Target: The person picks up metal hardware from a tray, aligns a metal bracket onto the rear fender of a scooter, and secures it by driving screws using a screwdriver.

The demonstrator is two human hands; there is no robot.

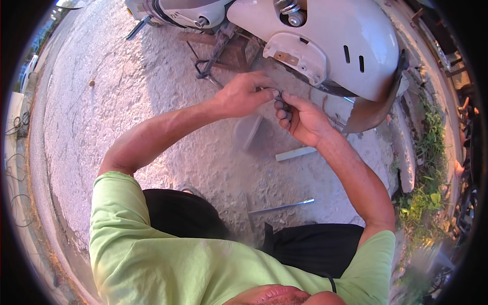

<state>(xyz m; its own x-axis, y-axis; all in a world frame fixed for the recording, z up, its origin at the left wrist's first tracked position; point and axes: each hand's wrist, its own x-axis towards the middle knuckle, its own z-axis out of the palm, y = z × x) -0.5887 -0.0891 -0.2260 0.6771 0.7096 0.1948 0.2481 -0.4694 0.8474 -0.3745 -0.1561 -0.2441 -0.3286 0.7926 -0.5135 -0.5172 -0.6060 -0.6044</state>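
Note:
My left hand [243, 95] and my right hand [306, 118] meet in front of a white scooter [351, 30]. Between the fingertips of both is a small dark piece [279, 96], too small to name. My left thumb and fingers are pinched together, and the right thumb presses against curled fingers. Just beyond them is the scooter's rear body panel, with a white bracket [321, 65] and slots in it. Below the hands, a greyish translucent piece [247, 133] and a pale flat strip [296, 153] lie on the ground.
Nearer my legs, a T-handle wrench [282, 207] with a shiny end lies on the rough concrete [168, 81]. A brown metal stand [234, 55] is under the scooter. A dark flap [373, 112] hangs at its rear. Weeds [429, 188] grow along the right edge.

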